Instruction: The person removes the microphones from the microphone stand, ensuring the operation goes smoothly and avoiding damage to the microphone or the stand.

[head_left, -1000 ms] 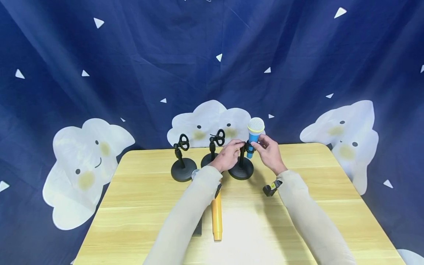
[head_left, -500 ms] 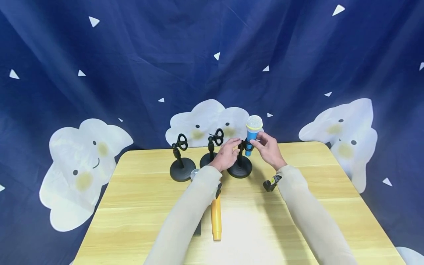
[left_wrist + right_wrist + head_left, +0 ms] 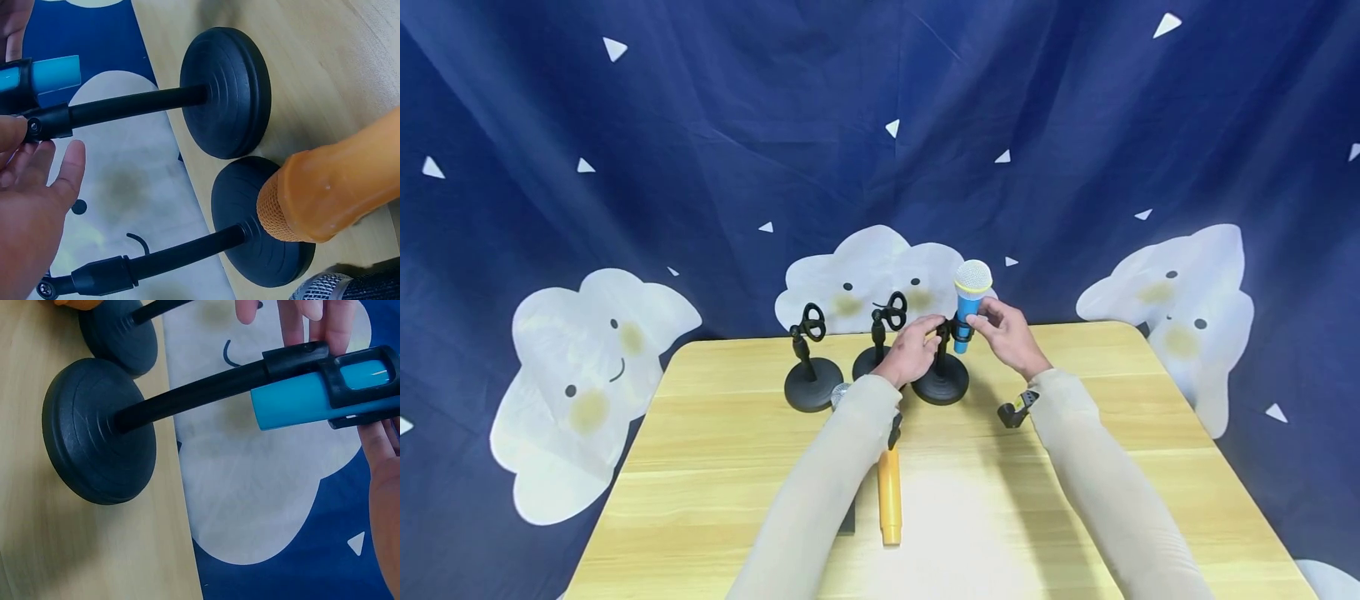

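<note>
A blue microphone (image 3: 964, 312) with a white mesh head and yellow ring stands upright in the clip (image 3: 334, 381) of the rightmost black stand (image 3: 942, 383). My right hand (image 3: 1011, 340) grips the microphone's body from the right, thumb toward me. From the other side, my left hand (image 3: 912, 357) pinches the joint at the top of that stand's pole, just under the clip. In the right wrist view, the blue lower end (image 3: 290, 403) sticks out below the clip. The stand's round base (image 3: 228, 94) is on the table.
Two more black stands, the left one (image 3: 812, 383) and the middle one (image 3: 868, 358), have unfilled clips. An orange microphone (image 3: 891, 500) and a black microphone (image 3: 369, 284) with a silver head lie under my left forearm on the wooden table (image 3: 715, 467). A blue curtain (image 3: 880, 167) hangs behind.
The blue microphone and its stand have shifted slightly left, both hands staying on them. The other stands and microphones keep their places.
</note>
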### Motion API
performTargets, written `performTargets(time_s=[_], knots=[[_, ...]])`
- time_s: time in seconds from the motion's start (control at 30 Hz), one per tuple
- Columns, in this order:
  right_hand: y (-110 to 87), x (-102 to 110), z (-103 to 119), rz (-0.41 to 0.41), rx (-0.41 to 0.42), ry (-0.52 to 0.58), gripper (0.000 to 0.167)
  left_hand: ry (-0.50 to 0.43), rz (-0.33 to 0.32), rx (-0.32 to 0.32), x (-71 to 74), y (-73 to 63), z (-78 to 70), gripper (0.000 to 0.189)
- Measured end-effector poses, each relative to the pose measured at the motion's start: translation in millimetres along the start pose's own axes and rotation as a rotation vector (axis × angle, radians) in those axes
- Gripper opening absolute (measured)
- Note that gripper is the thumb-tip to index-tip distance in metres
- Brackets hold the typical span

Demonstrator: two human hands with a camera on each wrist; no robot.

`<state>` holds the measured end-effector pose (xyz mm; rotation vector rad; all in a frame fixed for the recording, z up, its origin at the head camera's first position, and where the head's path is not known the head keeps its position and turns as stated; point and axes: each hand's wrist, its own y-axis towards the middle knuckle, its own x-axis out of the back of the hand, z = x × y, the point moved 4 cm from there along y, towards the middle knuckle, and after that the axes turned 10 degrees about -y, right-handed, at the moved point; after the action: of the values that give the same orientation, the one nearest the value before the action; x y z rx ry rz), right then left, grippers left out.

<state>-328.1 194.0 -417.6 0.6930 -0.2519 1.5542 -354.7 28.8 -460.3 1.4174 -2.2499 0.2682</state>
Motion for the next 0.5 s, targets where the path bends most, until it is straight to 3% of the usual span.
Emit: performTargets(time_s=[0.27, 0.5], knots=[[9.3, -8.8, -32.9, -0.003, -0.054, 0.048, 0.028, 0.001, -0.054, 0.004, 1.2, 1.1, -0.3, 0.038], [10.0, -8.6, -31.4, -0.016, -0.074, 0.073, 0.037, -0.102, -0.201, 0.048, -0.5, 3.3, 1.4, 0.031]])
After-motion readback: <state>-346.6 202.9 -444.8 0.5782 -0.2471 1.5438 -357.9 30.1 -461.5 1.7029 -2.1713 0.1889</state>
